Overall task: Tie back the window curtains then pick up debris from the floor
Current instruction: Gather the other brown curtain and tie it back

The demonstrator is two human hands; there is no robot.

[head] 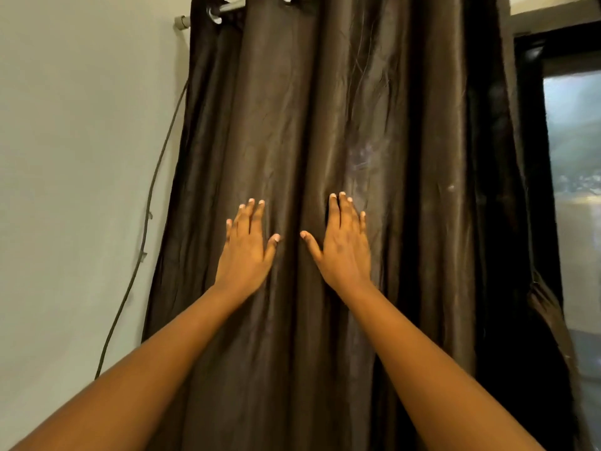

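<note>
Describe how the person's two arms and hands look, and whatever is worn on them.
Both forearms are bare, with no sleeves in view. The left hand and right hand wear no gloves, rings, watch or bracelets. The fingernails are short and pale, with no coloured polish visible.

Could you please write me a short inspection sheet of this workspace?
Surface: floor not in view.
Job's things: dark brown curtain hangs loose from the rod, not tied back; no tie seen.
Clutter: nothing seen.
Hands: left hand and right hand lie flat on the curtain, fingers straight.
Cables: a cable runs down the wall beside the curtain.
Surroundings: window showing at right.
</note>
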